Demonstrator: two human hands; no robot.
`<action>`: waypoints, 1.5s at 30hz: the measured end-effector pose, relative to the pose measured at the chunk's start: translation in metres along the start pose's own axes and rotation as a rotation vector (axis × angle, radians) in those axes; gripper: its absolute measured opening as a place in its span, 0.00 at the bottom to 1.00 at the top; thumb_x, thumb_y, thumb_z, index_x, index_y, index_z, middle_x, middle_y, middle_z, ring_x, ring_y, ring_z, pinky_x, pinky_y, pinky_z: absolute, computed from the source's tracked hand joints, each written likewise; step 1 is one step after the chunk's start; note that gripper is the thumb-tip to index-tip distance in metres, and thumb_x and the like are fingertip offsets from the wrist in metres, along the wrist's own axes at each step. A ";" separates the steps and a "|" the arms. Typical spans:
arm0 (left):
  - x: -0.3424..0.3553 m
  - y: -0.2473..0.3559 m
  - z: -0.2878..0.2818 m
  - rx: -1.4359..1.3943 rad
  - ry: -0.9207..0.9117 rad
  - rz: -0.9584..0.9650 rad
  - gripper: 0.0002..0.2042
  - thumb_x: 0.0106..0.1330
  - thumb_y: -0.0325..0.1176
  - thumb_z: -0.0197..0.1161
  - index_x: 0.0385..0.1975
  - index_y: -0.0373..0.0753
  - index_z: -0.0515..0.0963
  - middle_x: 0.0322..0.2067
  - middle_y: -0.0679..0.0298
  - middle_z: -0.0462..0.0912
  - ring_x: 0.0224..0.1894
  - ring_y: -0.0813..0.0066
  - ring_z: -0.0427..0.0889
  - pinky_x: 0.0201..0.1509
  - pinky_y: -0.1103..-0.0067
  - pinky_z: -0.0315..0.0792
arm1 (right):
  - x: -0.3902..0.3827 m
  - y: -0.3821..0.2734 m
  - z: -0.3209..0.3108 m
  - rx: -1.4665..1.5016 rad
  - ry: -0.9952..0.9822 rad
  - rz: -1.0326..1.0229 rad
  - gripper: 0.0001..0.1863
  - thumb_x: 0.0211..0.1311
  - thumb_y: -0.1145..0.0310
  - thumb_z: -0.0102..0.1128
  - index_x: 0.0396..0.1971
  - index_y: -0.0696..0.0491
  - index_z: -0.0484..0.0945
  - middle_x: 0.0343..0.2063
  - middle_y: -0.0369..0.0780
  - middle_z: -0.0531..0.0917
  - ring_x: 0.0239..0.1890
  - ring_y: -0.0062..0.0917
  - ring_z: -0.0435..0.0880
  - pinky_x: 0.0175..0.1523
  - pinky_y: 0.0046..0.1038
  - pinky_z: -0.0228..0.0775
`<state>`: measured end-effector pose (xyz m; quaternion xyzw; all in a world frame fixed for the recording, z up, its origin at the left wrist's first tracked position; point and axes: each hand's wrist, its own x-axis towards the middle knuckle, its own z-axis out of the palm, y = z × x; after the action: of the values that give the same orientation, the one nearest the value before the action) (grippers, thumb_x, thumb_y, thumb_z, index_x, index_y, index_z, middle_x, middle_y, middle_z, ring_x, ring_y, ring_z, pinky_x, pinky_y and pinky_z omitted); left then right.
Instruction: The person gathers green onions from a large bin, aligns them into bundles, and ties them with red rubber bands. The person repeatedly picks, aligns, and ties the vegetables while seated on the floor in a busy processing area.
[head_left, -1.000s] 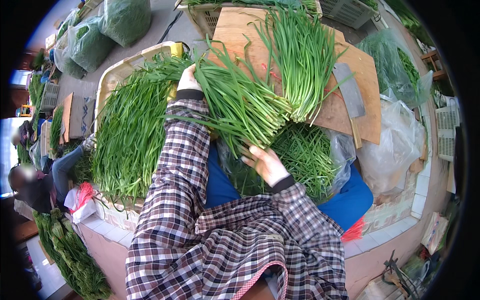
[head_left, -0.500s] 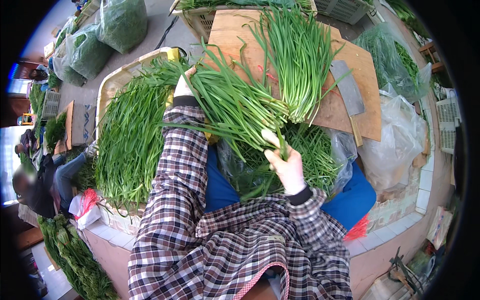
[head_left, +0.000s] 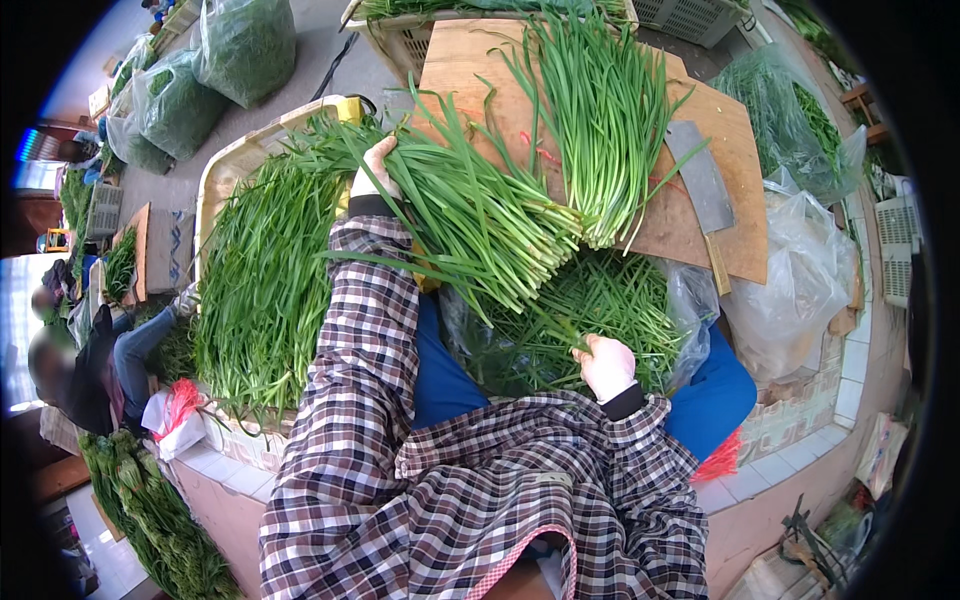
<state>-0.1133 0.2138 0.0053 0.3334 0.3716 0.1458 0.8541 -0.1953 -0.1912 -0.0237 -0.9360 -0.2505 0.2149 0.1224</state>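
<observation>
My left hand is closed round a loose bunch of garlic chives, its pale stem ends pointing right toward me. Lower down, my right hand has its fingers closed on a few chive leaves, blurred by motion. Beneath it, a clear plastic bag between my knees holds chive scraps. A second, neater chive bundle lies on a wooden board, beside a cleaver whose wooden handle points toward me. Red string shows on the board.
On my left, a pale crate is heaped with chives. A crumpled plastic bag and a bag of greens stand right of the board. Filled bags sit far left. Another person sits at the left.
My right hand has moved down and right, away from the stem ends, with a few leaves in its fingers. My left hand keeps its hold on the bunch.
</observation>
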 end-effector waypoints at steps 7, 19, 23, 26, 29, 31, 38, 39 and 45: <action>-0.007 -0.003 0.007 0.065 -0.058 0.064 0.14 0.64 0.34 0.52 0.45 0.34 0.74 0.40 0.55 0.81 0.38 0.57 0.81 0.46 0.65 0.76 | 0.032 -0.075 -0.013 0.863 0.497 -0.234 0.12 0.54 0.73 0.63 0.40 0.52 0.81 0.24 0.34 0.79 0.24 0.19 0.77 0.30 0.20 0.70; -0.005 -0.007 0.005 0.005 -0.012 0.087 0.15 0.62 0.35 0.55 0.44 0.33 0.74 0.40 0.53 0.80 0.37 0.57 0.80 0.44 0.66 0.76 | 0.075 -0.102 -0.021 -0.266 0.310 -0.430 0.29 0.55 0.73 0.53 0.59 0.40 0.68 0.17 0.35 0.75 0.18 0.28 0.78 0.22 0.29 0.69; -0.010 -0.002 0.004 0.052 0.044 0.096 0.15 0.62 0.36 0.56 0.43 0.33 0.74 0.39 0.52 0.80 0.36 0.57 0.80 0.42 0.66 0.76 | 0.073 -0.093 -0.018 -0.215 0.342 -0.404 0.27 0.54 0.73 0.53 0.57 0.41 0.71 0.18 0.34 0.75 0.18 0.27 0.78 0.23 0.29 0.70; -0.006 -0.006 0.004 0.083 0.014 0.071 0.16 0.63 0.38 0.55 0.45 0.33 0.73 0.39 0.52 0.80 0.37 0.56 0.79 0.42 0.65 0.75 | 0.078 -0.088 -0.012 -0.102 0.421 -0.471 0.26 0.52 0.74 0.55 0.53 0.41 0.74 0.18 0.35 0.75 0.20 0.29 0.78 0.24 0.30 0.70; -0.016 -0.006 0.014 0.099 0.018 0.024 0.17 0.63 0.39 0.55 0.46 0.33 0.72 0.41 0.52 0.79 0.39 0.56 0.79 0.45 0.65 0.74 | 0.078 -0.077 -0.002 0.127 0.467 -0.498 0.18 0.46 0.74 0.60 0.41 0.45 0.79 0.20 0.37 0.76 0.23 0.32 0.79 0.28 0.31 0.72; -0.017 -0.005 0.015 0.104 0.034 0.035 0.18 0.63 0.39 0.54 0.47 0.33 0.72 0.41 0.52 0.79 0.39 0.56 0.79 0.45 0.65 0.74 | 0.071 -0.078 -0.005 0.122 0.411 -0.443 0.07 0.49 0.73 0.56 0.30 0.47 0.78 0.19 0.37 0.78 0.23 0.30 0.81 0.26 0.30 0.72; -0.011 -0.006 0.010 0.073 0.041 0.070 0.17 0.62 0.38 0.55 0.46 0.33 0.73 0.39 0.53 0.80 0.37 0.57 0.79 0.43 0.65 0.75 | 0.003 0.017 0.032 -0.118 0.108 -0.214 0.10 0.47 0.75 0.54 0.31 0.50 0.80 0.26 0.42 0.83 0.26 0.29 0.84 0.27 0.28 0.74; -0.012 -0.008 0.009 0.084 0.053 0.079 0.17 0.62 0.38 0.55 0.45 0.33 0.74 0.38 0.53 0.80 0.36 0.57 0.80 0.43 0.66 0.75 | -0.004 0.037 0.041 -0.047 0.171 -0.214 0.12 0.50 0.75 0.54 0.36 0.51 0.80 0.30 0.43 0.84 0.29 0.27 0.84 0.29 0.27 0.75; -0.002 -0.007 0.005 0.060 0.029 0.033 0.16 0.62 0.38 0.55 0.43 0.34 0.74 0.35 0.54 0.81 0.33 0.57 0.80 0.40 0.66 0.76 | 0.060 -0.063 0.006 1.414 -0.148 0.186 0.27 0.53 0.54 0.68 0.43 0.61 0.74 0.33 0.38 0.80 0.32 0.19 0.78 0.37 0.21 0.71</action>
<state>-0.1107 0.2052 0.0042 0.3629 0.3826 0.1534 0.8357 -0.1780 -0.1060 -0.0284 -0.6331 0.0219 0.3983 0.6634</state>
